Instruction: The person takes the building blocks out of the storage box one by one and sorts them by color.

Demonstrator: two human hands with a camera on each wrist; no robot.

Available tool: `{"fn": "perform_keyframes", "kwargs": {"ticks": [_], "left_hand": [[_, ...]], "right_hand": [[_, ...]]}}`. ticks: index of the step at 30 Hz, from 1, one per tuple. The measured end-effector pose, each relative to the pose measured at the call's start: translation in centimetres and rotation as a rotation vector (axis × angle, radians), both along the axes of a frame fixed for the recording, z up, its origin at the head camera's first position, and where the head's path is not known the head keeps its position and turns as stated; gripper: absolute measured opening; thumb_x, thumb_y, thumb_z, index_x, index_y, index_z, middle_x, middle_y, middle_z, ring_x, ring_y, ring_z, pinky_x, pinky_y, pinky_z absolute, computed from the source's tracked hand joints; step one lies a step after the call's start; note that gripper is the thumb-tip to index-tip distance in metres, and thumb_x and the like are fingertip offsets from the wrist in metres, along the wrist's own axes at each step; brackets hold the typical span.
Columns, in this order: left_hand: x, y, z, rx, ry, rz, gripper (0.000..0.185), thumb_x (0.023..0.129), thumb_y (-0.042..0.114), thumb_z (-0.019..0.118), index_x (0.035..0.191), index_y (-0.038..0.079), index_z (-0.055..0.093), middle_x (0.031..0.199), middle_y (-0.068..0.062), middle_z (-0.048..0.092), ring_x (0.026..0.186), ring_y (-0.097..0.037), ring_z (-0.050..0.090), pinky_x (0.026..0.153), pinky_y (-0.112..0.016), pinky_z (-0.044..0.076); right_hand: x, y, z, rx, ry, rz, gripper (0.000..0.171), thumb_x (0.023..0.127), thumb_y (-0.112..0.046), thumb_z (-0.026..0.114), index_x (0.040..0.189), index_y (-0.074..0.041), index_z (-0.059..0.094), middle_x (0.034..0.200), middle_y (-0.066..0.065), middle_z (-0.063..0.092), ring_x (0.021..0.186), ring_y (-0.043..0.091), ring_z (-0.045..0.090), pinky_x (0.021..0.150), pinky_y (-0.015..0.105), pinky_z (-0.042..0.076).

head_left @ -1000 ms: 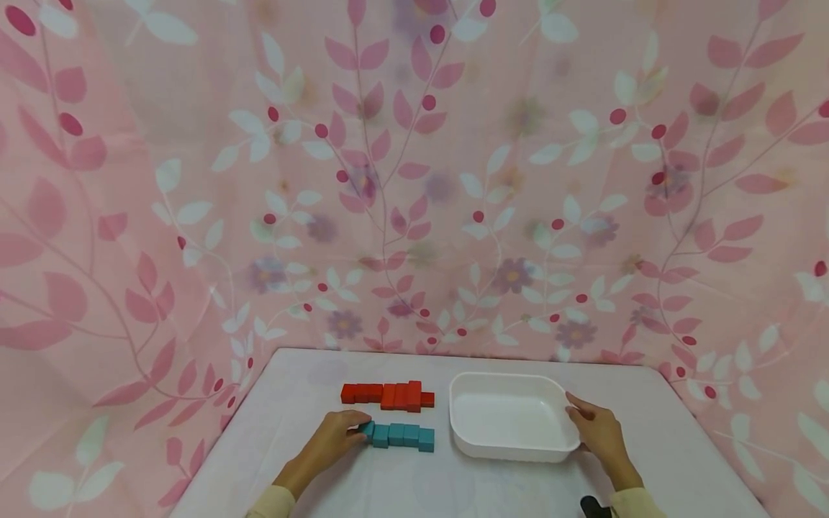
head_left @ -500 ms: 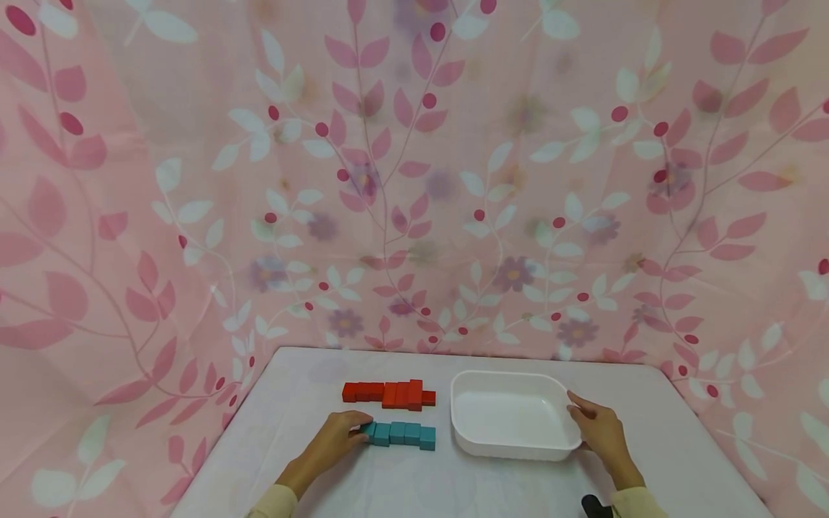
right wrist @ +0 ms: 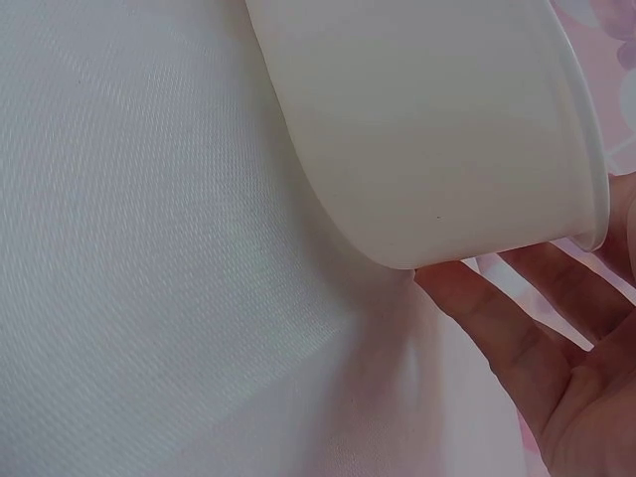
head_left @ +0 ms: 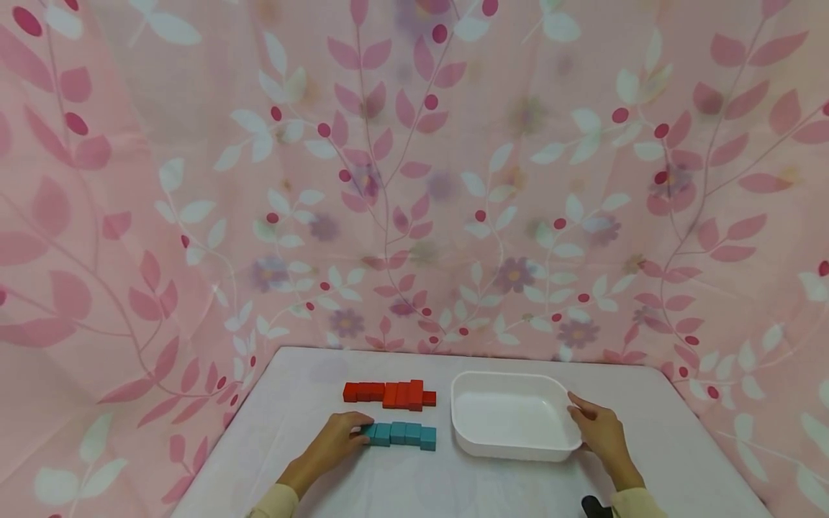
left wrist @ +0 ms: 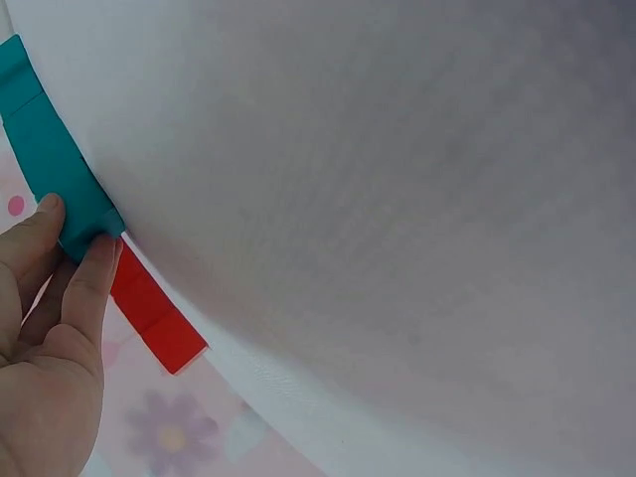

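Note:
A row of teal blocks (head_left: 405, 434) lies on the white-covered table. My left hand (head_left: 337, 437) pinches the block at the row's left end between thumb and fingers; that block is partly hidden by them. In the left wrist view, the fingertips meet the near end of the teal row (left wrist: 52, 149). Just behind it runs a row of red blocks (head_left: 401, 396), touched by neither hand. To the right stands a white rectangular tub (head_left: 505, 452) with nothing inside. My right hand (head_left: 604, 435) grips its right side, with fingers against the outer wall (right wrist: 427, 139) and thumb near the rim.
White cloth covers the table (head_left: 376, 489). A pink floral curtain (head_left: 414, 288) hangs behind its far edge and at both sides. A small black object (head_left: 594, 506) shows beside the right sleeve at the bottom; its kind is unclear.
Both hands, the blocks and the tub stay as they were. Only a very slight shift of the whole head view is visible.

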State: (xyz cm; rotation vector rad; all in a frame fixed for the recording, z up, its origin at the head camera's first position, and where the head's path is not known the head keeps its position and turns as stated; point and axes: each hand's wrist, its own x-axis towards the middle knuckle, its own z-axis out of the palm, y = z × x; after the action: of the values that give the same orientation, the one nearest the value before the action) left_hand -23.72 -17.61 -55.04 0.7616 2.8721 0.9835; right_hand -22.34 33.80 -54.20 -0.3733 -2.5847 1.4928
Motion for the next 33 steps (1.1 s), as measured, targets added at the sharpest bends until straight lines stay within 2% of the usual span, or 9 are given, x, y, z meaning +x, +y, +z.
{"fn": "perform_keyframes", "kwargs": {"ticks": [7,14,17,23,27,33], "left_hand": [[0.0,0.2,0.3,-0.011,-0.035,0.014,0.045,0.081,0.016,0.08,0.123,0.006,0.067,0.118,-0.006,0.068,0.11,-0.027,0.061,0.089,-0.042,0.053],[-0.7,2.1,1.5,-0.087,0.007,-0.029,0.055,0.081,0.028,0.081,0.131,0.014,0.063,0.127,0.001,0.063,0.123,-0.027,0.053,0.096,-0.048,0.048],[-1.1,3.0,1.4,-0.132,0.025,-0.065,0.055,0.081,0.031,0.08,0.13,0.015,0.064,0.125,0.004,0.064,0.121,-0.025,0.054,0.097,-0.047,0.048],[-1.5,3.8,0.6,-0.211,0.042,-0.089,0.047,0.081,0.036,0.078,0.124,0.018,0.069,0.113,0.011,0.068,0.106,-0.014,0.061,0.092,-0.039,0.052],[-1.4,3.8,0.3,-0.21,0.055,-0.078,0.044,0.082,0.035,0.078,0.122,0.019,0.071,0.109,0.012,0.07,0.102,-0.012,0.062,0.089,-0.038,0.053],[-1.0,3.6,0.2,-0.18,0.042,-0.063,0.045,0.082,0.034,0.078,0.123,0.018,0.07,0.112,0.01,0.069,0.105,-0.013,0.062,0.09,-0.038,0.053]], "right_hand": [[-0.1,0.0,-0.1,0.004,-0.01,0.004,0.049,0.095,-0.027,0.063,0.139,-0.011,0.051,0.125,0.027,0.059,0.077,0.022,0.06,0.055,0.034,0.057],[-0.1,0.4,-0.1,0.012,-0.008,0.013,0.049,0.095,-0.026,0.062,0.14,-0.009,0.049,0.129,0.031,0.054,0.076,0.02,0.062,0.056,0.035,0.058],[-0.2,0.5,-0.1,0.008,-0.007,0.012,0.05,0.095,-0.026,0.062,0.14,-0.009,0.049,0.129,0.031,0.054,0.076,0.02,0.062,0.056,0.035,0.058],[-0.2,0.3,-0.2,-0.009,-0.03,0.0,0.051,0.095,-0.029,0.063,0.14,-0.011,0.049,0.128,0.029,0.056,0.077,0.021,0.059,0.057,0.035,0.058],[-0.1,0.2,-0.1,-0.013,-0.036,0.001,0.051,0.095,-0.028,0.063,0.141,-0.011,0.049,0.129,0.029,0.055,0.077,0.021,0.059,0.057,0.035,0.058],[0.0,0.1,-0.1,-0.019,-0.029,-0.002,0.05,0.096,-0.026,0.062,0.141,-0.009,0.048,0.13,0.031,0.053,0.073,0.02,0.06,0.056,0.035,0.058]]}}
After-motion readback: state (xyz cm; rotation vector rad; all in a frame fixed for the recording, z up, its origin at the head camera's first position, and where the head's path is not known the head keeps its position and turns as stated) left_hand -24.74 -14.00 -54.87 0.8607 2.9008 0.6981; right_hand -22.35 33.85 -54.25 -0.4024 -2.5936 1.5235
